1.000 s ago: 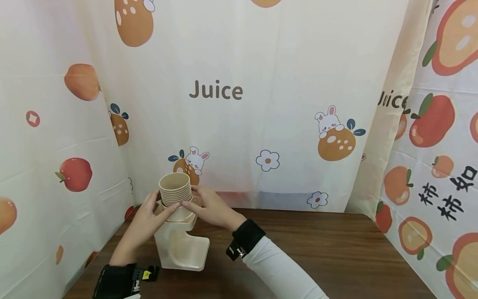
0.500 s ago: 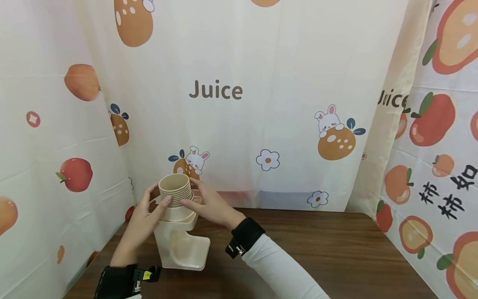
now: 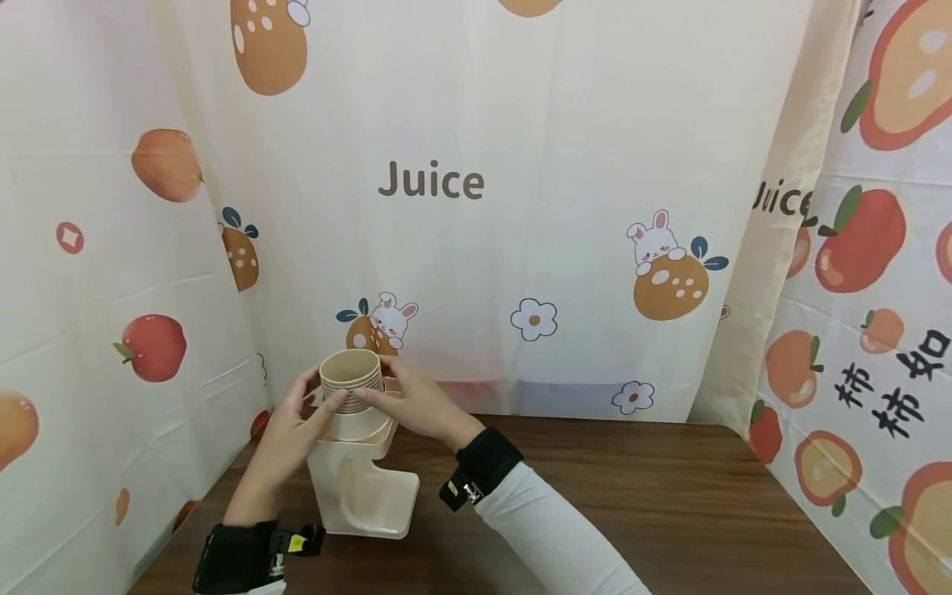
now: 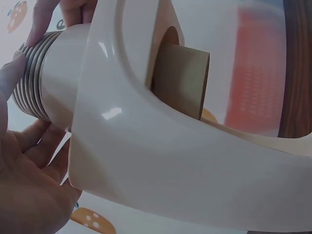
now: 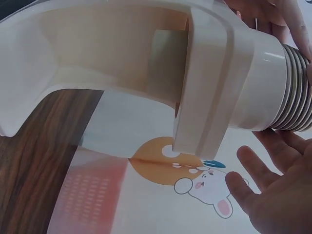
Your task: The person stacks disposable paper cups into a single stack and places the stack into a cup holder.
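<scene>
A nested stack of beige paper cups (image 3: 351, 364) stands upright in the round top of a cream cup dispenser (image 3: 324, 487). My left hand (image 3: 286, 438) holds the stack from the left, its thumb on the near side and its fingers spread behind. From the right, my right hand (image 3: 426, 405) holds the same stack, thumb against the front. In the left wrist view, the cup rims (image 4: 36, 73) sit against the dispenser's collar (image 4: 63, 73). The lower part of a paper cup (image 5: 165, 63) sticks out through the opening underneath, in the right wrist view.
The dispenser's flat base (image 3: 387, 504) rests on a dark wooden table (image 3: 595, 496), toward its left side. Behind and at both sides hang curtains (image 3: 476, 273) printed with fruit and rabbits. Each wrist wears a black strap (image 3: 487, 461) with a camera.
The cup stack has sunk a little into the dispenser, with fewer rims showing. Both thumbs have shifted slightly higher on the stack, and the left hand has moved up. The dispenser stays put.
</scene>
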Demonstrator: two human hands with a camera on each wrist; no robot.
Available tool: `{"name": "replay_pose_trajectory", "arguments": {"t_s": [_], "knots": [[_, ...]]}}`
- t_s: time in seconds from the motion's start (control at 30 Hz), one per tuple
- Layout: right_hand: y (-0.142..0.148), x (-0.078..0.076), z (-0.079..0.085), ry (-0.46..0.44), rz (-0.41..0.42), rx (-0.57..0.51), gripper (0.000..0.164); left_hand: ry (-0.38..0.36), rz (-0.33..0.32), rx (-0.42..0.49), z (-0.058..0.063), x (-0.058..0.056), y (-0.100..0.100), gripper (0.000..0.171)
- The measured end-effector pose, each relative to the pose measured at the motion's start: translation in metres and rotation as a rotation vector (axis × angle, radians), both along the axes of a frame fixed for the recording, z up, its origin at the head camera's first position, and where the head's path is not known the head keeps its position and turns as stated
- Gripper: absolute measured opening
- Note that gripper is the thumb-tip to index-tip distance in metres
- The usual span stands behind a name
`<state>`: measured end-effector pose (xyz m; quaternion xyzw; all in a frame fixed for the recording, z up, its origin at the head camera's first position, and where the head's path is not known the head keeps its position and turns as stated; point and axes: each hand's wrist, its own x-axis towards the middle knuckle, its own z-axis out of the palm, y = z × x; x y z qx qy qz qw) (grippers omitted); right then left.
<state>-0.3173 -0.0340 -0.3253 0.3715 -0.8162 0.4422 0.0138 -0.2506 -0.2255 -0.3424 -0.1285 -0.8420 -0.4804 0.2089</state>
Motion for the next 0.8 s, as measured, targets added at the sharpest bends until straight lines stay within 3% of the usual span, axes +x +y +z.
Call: {"name": "replay_pose_trajectory", "arguments": {"t_s": [0.43, 0.8], "knots": [[0.000, 0.000, -0.005, 0.009, -0.010, -0.004, 0.065, -0.006, -0.041, 0.004, -0.004, 0.000, 0.000, 0.062], [-0.003, 0.003, -0.012, 0.000, -0.048, -0.029, 0.064, -0.031, -0.021, -0.038, -0.010, 0.001, -0.003, 0.066]]}}
